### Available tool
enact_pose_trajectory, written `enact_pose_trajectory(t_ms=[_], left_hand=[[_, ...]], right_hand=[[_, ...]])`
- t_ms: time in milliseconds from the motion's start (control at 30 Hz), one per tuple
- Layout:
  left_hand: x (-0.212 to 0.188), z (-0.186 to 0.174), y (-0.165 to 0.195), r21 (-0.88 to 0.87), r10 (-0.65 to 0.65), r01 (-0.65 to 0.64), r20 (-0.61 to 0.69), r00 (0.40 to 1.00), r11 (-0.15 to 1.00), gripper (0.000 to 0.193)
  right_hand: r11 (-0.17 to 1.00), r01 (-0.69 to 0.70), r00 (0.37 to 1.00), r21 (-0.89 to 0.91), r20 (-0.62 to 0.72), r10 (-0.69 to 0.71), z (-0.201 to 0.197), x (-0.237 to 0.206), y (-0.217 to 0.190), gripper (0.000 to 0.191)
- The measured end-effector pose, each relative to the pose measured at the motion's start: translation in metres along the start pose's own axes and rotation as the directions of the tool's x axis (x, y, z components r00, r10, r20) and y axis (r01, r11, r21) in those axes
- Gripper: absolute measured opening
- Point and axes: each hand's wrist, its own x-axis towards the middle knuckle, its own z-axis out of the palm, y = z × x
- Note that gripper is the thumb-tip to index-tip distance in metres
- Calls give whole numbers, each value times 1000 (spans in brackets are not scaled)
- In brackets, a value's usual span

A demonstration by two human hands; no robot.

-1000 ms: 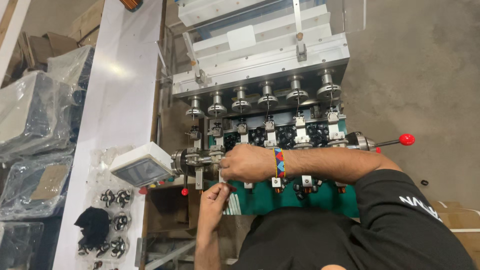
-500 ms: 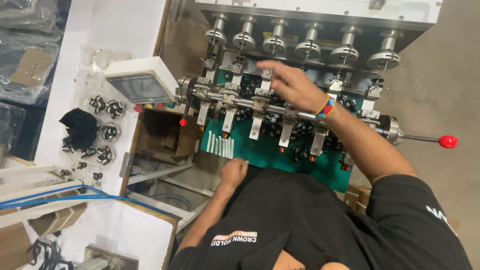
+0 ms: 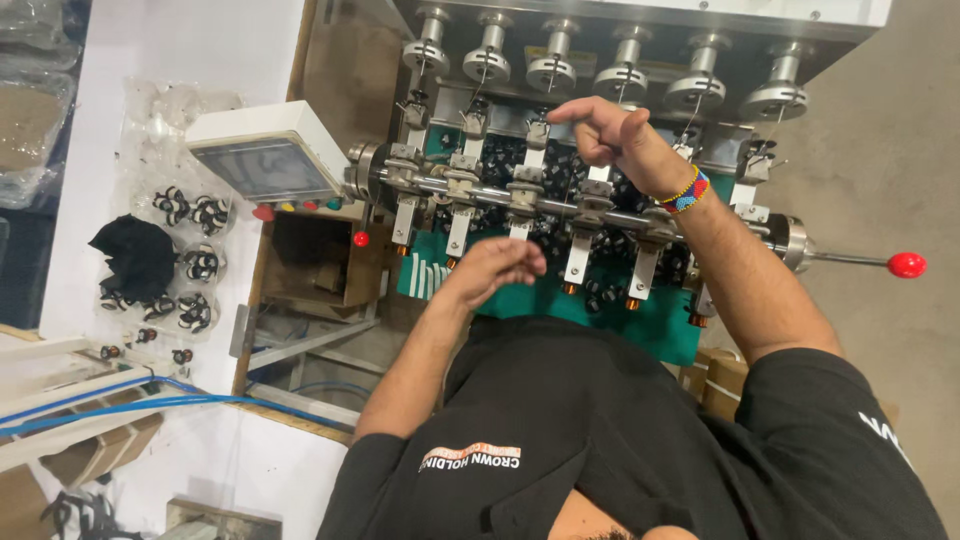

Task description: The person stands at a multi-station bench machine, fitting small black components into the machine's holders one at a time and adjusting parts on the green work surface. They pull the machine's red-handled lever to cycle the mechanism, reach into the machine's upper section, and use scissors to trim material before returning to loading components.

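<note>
Reaching over the steel shaft (image 3: 540,200), right hand (image 3: 615,135) loosely curled — left hand (image 3: 495,265) spread, both holding nothing

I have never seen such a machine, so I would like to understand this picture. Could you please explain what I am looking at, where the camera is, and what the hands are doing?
The camera sits on a person's head and looks down, so you see their black shirt at the bottom and both arms reaching forward.

In front stands a metal machine: a row of round spindles at the top, a long steel shaft below, carrying small metal arms, over a green plate. A lever with a red knob sticks out at the right side.

The right hand, with a beaded wristband, reaches up near the spindles, fingers curled. The left hand hovers in front of the shaft. Neither hand clearly holds anything.

On the left is a white control box with a screen, and a white table with small black parts in clear plastic.
</note>
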Motion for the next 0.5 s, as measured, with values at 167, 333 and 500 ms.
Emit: enact_pose_trajectory(t_ms=[167, 333, 500], left_hand=[[18, 38, 51, -267, 153, -112, 137, 979, 957, 36], [13, 66, 64, -234, 215, -174, 166, 962, 957, 28], [12, 74, 65, -342, 192, -145, 106, 976, 929, 29]], right_hand=[[994, -3, 999, -111, 50, 9, 12, -7, -8, 110], [979, 23, 999, -202, 33, -16, 15, -11, -16, 106], [977, 40, 999, -207, 42, -32, 13, -14, -13, 103]])
